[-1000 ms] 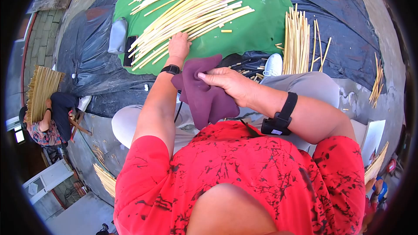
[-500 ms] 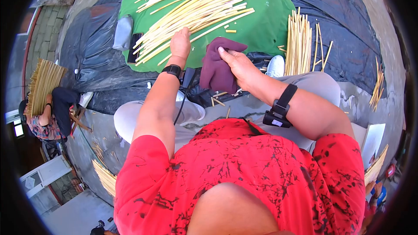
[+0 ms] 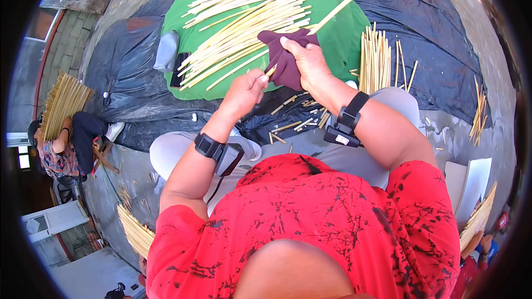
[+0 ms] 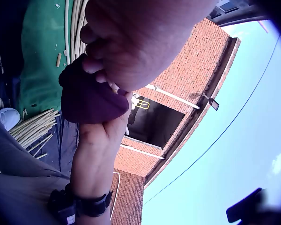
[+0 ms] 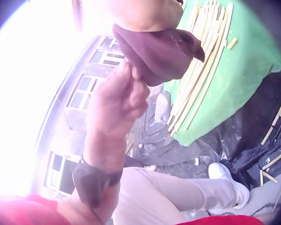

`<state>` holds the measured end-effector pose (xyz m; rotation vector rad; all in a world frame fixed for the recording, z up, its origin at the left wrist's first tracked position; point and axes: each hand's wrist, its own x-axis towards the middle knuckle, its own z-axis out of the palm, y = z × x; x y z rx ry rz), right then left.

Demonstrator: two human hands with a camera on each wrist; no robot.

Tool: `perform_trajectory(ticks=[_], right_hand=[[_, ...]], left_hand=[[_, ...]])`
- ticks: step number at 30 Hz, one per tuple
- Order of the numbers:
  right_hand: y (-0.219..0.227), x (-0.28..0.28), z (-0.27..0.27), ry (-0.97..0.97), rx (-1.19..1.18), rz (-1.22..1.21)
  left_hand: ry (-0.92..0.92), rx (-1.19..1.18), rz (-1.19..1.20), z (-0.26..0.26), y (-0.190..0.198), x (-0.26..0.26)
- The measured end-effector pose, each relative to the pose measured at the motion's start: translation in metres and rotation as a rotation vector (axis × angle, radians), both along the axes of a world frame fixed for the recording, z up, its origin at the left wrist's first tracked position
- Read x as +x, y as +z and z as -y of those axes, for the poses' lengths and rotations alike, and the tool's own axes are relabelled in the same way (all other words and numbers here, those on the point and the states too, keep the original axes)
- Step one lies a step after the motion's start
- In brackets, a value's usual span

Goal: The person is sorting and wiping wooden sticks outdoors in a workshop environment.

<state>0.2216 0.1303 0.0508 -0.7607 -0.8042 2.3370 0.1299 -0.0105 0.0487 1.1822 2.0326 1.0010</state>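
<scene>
A pale, slender stick (image 3: pixel 339 11) slants up to the right, its near end pinched in my left hand (image 3: pixel 245 93). Over its middle my right hand (image 3: pixel 311 65) grips a dark purple cloth (image 3: pixel 277 52), thumb on top, so that stretch of stick is hidden. The two hands are close together at the near edge of the green sheet (image 3: pixel 344 50). In the left wrist view, the cloth (image 4: pixel 91 101) bunches between both hands. Fingers of the left hand (image 5: pixel 118 98) are curled right at the cloth (image 5: pixel 154 54) in the right wrist view.
Many similar sticks (image 3: pixel 244 27) lie on the green sheet. Beside them are a grey pouch (image 3: pixel 166 51) and a phone (image 3: pixel 180 70). A stick bundle (image 3: pixel 376 61) stands to the right, with offcuts (image 3: pixel 288 127) near my feet. Another person (image 3: pixel 58 149) sits far left holding sticks.
My left hand has left the pile and come back toward me with one stick. The right hand has carried the cloth forward from my lap and now grips it round that stick.
</scene>
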Motion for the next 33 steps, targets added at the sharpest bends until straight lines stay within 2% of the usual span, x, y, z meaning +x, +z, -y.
perform_trajectory(ticks=[1,3,5,7,9,10,11,13,15,17,19,21,23,24,25,27,29,31,32,33], right_hand=[[-0.001,-0.003,-0.009,-0.041,0.034,-0.086],[-0.002,-0.006,-0.03,-0.092,0.049,-0.142],[0.008,-0.001,-0.042,-0.109,0.065,-0.144],[0.017,0.0,-0.049,-0.217,0.136,-0.095],[0.021,0.003,-0.07,-0.346,0.076,-0.116],[0.027,0.007,-0.084,-0.405,0.077,-0.154],[0.03,0.014,-0.095,-0.368,0.092,-0.198],[0.03,0.013,-0.089,-0.318,0.132,-0.197],[0.023,0.011,-0.065,-0.012,0.159,-0.186],[0.014,0.003,-0.035,0.173,0.186,-0.211],[0.016,0.003,-0.012,0.272,0.147,-0.238],[0.012,0.001,-0.013,0.274,0.149,-0.236],[0.02,0.007,-0.029,0.106,0.16,-0.14],[0.025,0.01,-0.036,-0.007,0.165,-0.163],[0.026,0.01,-0.048,-0.109,0.157,-0.142],[0.031,0.021,-0.071,-0.218,0.202,-0.152],[0.029,0.029,-0.084,-0.282,0.296,-0.116],[0.036,0.033,-0.091,-0.32,0.276,-0.119],[0.041,0.037,-0.095,-0.361,0.262,-0.128],[0.048,0.041,-0.103,-0.331,0.258,-0.174]], left_hand=[[0.015,-0.065,0.161,0.012,0.005,-0.003],[0.034,-0.107,0.111,0.045,0.007,-0.024],[0.063,-0.135,0.106,0.074,0.026,-0.043],[0.101,-0.115,0.08,0.102,0.032,-0.068],[0.176,-0.157,0.089,0.125,0.045,-0.085],[0.304,-0.099,0.214,0.137,0.043,-0.096],[0.409,0.008,0.355,0.148,0.041,-0.106],[0.443,0.208,0.489,0.139,0.048,-0.099],[0.396,0.268,0.499,0.106,0.054,-0.075],[0.305,0.218,0.494,0.067,0.05,-0.053],[0.18,0.114,0.539,0.027,0.041,-0.025],[0.088,0.119,0.615,-0.001,0.018,0.0],[0.003,0.152,0.626,-0.014,-0.004,0.002],[-0.029,0.115,0.529,-0.015,-0.005,-0.002],[-0.02,0.114,0.537,-0.014,-0.015,-0.014],[-0.117,0.011,0.344,-0.002,-0.048,-0.049],[-0.133,-0.034,0.355,0.012,-0.071,-0.079],[-0.192,-0.057,0.267,0.02,-0.091,-0.107],[-0.188,-0.062,0.276,0.028,-0.103,-0.118],[-0.058,-0.157,0.261,0.034,-0.115,-0.129]])
